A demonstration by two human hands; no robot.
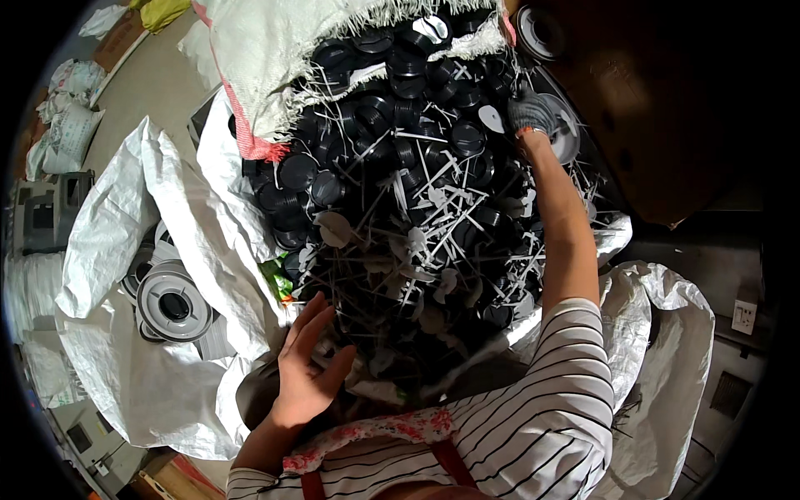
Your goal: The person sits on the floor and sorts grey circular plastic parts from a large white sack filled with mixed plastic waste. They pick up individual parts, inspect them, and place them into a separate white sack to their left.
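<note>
My right hand (532, 113), in a grey glove, reaches to the far right edge of a heap of black round plastic caps (325, 187). Its fingers are partly lost in shadow. Against its right side is a grey round flanged plastic piece (568, 140); whether I grip it cannot be told. My bare left hand (307, 371) hovers at the near left of the heap, fingers and thumb apart, holding nothing. Thin pale plastic sprue sticks (433, 208) and small flat discs (335, 228) lie scattered over the caps, mostly in the middle.
A white woven sack (275, 58) drapes over the far side of the heap. At left, an open white sack (108, 350) holds grey spools (175, 302). Another open sack (679, 358) stands at right. A further grey round piece (540, 33) lies at the far right, beside a dark brown surface (658, 117).
</note>
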